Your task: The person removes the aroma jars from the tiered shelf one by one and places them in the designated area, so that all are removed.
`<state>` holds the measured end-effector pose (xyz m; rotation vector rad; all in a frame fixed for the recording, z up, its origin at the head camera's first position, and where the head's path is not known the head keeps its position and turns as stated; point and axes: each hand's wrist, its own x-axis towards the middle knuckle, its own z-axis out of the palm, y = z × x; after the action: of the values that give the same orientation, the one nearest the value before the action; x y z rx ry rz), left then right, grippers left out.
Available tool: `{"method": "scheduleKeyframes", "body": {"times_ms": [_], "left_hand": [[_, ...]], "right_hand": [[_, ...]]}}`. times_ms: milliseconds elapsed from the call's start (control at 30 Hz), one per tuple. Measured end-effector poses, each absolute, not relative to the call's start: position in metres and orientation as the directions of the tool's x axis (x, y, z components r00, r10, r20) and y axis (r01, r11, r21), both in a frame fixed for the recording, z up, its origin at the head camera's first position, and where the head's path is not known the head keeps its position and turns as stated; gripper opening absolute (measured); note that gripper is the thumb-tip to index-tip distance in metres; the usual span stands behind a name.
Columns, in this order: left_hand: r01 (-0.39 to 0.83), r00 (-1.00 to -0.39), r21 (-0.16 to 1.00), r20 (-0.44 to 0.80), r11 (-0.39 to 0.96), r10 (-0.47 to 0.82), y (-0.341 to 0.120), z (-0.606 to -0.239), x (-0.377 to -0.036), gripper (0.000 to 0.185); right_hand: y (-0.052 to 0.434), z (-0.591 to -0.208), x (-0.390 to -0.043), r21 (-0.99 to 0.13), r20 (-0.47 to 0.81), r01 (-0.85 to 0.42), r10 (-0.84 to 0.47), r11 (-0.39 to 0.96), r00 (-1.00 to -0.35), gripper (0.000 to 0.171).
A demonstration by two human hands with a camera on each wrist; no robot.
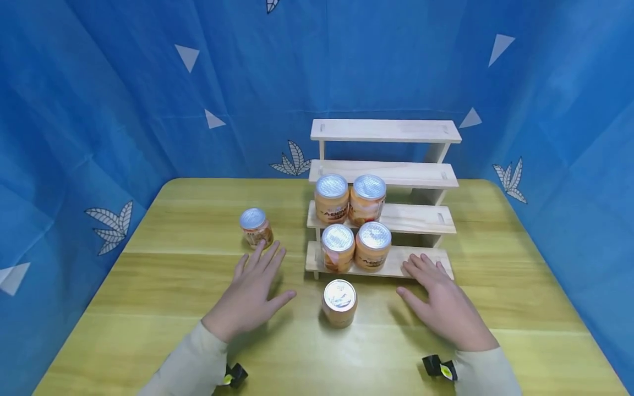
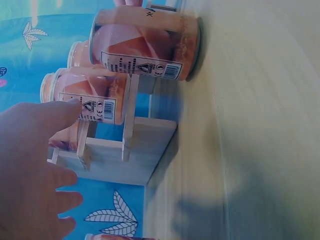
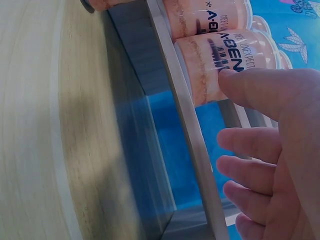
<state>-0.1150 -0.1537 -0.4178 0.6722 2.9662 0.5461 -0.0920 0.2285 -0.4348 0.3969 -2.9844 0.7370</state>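
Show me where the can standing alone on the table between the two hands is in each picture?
Head view: the lone can stands low in the middle, in front of the wooden rack.
Left wrist view: the top can, lying sideways in the picture.
Right wrist view: only its edge, top left corner.
Shared landmark: the wooden rack.

A blue cloth backdrop [image 1: 99,110] closes in the scene on three sides, hanging in soft folds behind and to both flanks. White triangles [image 1: 187,56] and pale leaf sprigs [image 1: 292,159] are printed across it. In front stands a light yellow-green wooden surface [image 1: 188,220] with rounded far corners and visible plank lines running across its width. The light is even and diffuse, throwing only faint, soft shadows.
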Motion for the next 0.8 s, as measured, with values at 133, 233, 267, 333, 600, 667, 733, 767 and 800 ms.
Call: {"method": "scheduleKeyframes", "body": {"times_ms": [133,233,267,333,600,667,733,767,800], "left_hand": [[0.411,-0.901,0.350,0.014,0.842,0.434,-0.152,-0.416,-0.117,0.087],[0.419,-0.897,0.347,0.011,0.839,0.443,-0.148,-0.414,-0.122,0.087],[0.425,-0.895,0.345,0.018,0.837,0.447,-0.147,-0.413,-0.124,0.087],[0.439,-0.890,0.340,0.039,0.831,0.455,-0.143,-0.408,-0.131,0.086],[0.474,-0.878,0.293,0.087,0.831,0.470,-0.136,-0.387,-0.153,0.085],[0.475,-0.877,0.285,0.084,0.832,0.472,-0.135,-0.384,-0.156,0.086],[0.478,-0.876,0.283,0.084,0.831,0.475,-0.133,-0.381,-0.159,0.086],[0.481,-0.874,0.282,0.086,0.830,0.478,-0.131,-0.379,-0.162,0.086],[0.487,-0.871,0.283,0.091,0.826,0.482,-0.130,-0.376,-0.165,0.086]], "right_hand": [[0.230,-0.436,-0.092,-0.458,0.101,-0.259,-0.240,0.850,-0.966,0.063],[0.231,-0.438,-0.093,-0.455,0.112,-0.271,-0.247,0.848,-0.962,0.063],[0.232,-0.438,-0.093,-0.453,0.117,-0.275,-0.249,0.848,-0.961,0.063],[0.233,-0.438,-0.094,-0.453,0.125,-0.283,-0.253,0.845,-0.959,0.063],[0.235,-0.438,-0.095,-0.467,0.104,-0.272,-0.252,0.842,-0.962,0.062],[0.235,-0.438,-0.094,-0.472,0.102,-0.269,-0.251,0.840,-0.963,0.062],[0.236,-0.438,-0.094,-0.477,0.103,-0.266,-0.248,0.837,-0.963,0.062],[0.236,-0.438,-0.094,-0.479,0.103,-0.265,-0.247,0.837,-0.964,0.062],[0.236,-0.438,-0.094,-0.480,0.104,-0.264,-0.245,0.836,-0.964,0.062]]}}
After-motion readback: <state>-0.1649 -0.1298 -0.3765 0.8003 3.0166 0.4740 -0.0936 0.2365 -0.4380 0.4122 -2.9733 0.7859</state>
